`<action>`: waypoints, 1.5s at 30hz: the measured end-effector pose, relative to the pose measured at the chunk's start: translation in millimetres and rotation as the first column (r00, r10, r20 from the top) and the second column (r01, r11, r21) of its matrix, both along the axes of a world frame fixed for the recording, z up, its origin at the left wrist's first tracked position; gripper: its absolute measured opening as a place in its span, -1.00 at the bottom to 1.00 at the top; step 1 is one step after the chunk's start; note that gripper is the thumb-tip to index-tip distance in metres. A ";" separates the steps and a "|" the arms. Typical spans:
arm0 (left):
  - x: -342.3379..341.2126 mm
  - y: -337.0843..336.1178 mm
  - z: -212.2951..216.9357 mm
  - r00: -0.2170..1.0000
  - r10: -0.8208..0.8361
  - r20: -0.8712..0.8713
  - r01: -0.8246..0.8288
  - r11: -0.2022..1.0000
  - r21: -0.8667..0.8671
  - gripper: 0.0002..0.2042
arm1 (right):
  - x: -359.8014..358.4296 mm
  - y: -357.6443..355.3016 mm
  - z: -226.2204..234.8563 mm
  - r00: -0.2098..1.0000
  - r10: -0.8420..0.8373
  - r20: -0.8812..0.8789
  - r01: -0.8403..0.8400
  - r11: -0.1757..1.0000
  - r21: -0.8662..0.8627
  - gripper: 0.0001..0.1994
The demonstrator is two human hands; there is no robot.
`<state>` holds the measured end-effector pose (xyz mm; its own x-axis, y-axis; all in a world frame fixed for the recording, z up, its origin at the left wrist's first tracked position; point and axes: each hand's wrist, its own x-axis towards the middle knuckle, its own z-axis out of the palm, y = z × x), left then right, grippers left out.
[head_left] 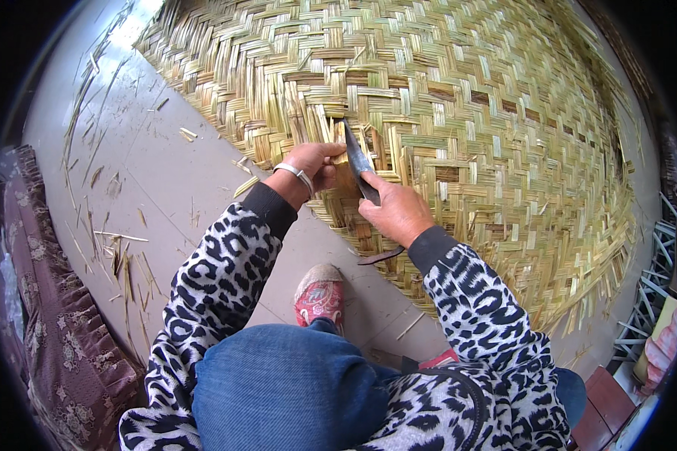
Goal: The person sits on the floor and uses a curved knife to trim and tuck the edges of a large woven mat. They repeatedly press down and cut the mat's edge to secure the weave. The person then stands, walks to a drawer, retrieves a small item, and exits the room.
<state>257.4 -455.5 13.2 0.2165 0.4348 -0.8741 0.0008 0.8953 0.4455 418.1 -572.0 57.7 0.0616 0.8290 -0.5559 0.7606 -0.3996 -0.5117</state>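
Observation:
A large woven mat (496, 143) of flat yellow-green plant strips spreads over the floor in front of me. My right hand (400, 210) is closed round a knife, its dark blade (356, 152) pointing away from me, tip down at the mat's near left part. Beside the blade, my left hand (314, 167), with a pale band at the wrist, pinches a brownish flat strip (345, 174) at the mat's edge between thumb and fingers. Several loose strip ends (299, 120) stick up just beyond this hand. Fingers hide part of the knife's handle.
Scraps of cut strip (124, 263) litter the pale floor (173, 177) on the left. A ruffled, flowered purple cloth (60, 316) hangs at the left edge. My red patterned shoe (320, 297) rests near the mat. Grey metal racks (647, 286) and a reddish-brown wooden piece (603, 406) stand at right.

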 end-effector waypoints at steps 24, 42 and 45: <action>15.5 -4.3 -4.7 0.989 0.108 0.099 -0.099 0.991 -0.087 -0.79 | 12.4 9.4 12.7 0.996 0.073 0.057 -0.073 0.997 -0.007 -0.41; 15.6 10.3 -20.2 0.998 0.006 -0.058 0.003 0.985 0.171 -0.75 | 12.4 6.1 10.9 0.998 0.046 0.046 -0.048 0.998 0.039 -0.43; 1.8 3.8 -19.5 0.936 -0.253 -0.245 0.330 0.871 0.363 -0.67 | 13.2 5.0 10.9 0.998 0.035 0.049 -0.036 0.999 0.013 -0.45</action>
